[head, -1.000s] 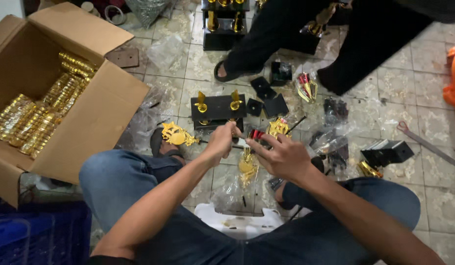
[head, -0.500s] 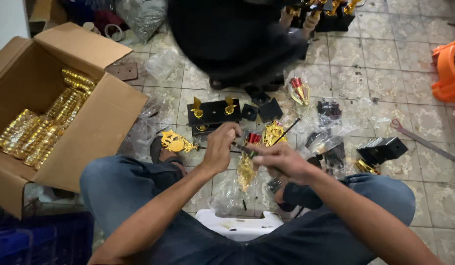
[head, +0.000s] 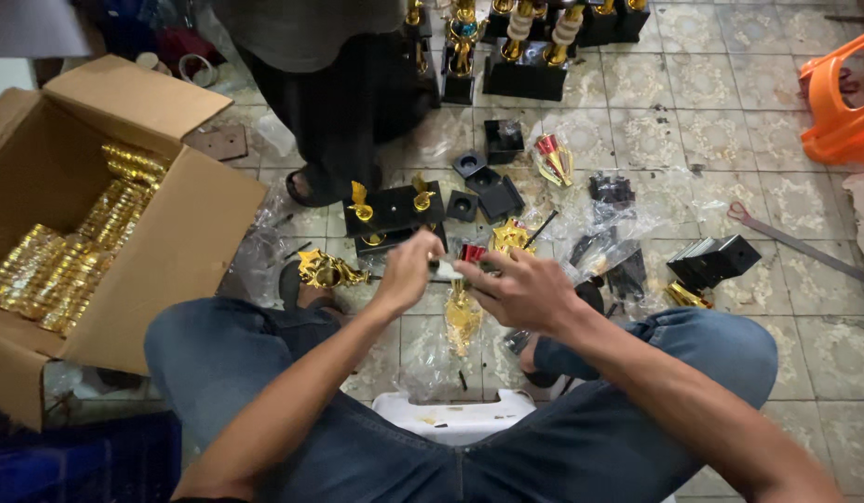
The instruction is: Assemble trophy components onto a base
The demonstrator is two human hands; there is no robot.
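Pinching together, the left hand (head: 408,270) and right hand (head: 520,291) each grip narrow on a gold trophy piece (head: 462,312) with a red part, held above the floor between the knees. It could slip and drop among the black bases (head: 394,210) scattered nearby.

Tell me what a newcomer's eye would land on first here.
First the left hand and right hand, meeting at centre over a gold trophy piece with a red part at its top. Next the open cardboard box at left, packed with gold parts. Finished trophies stand along the top edge.
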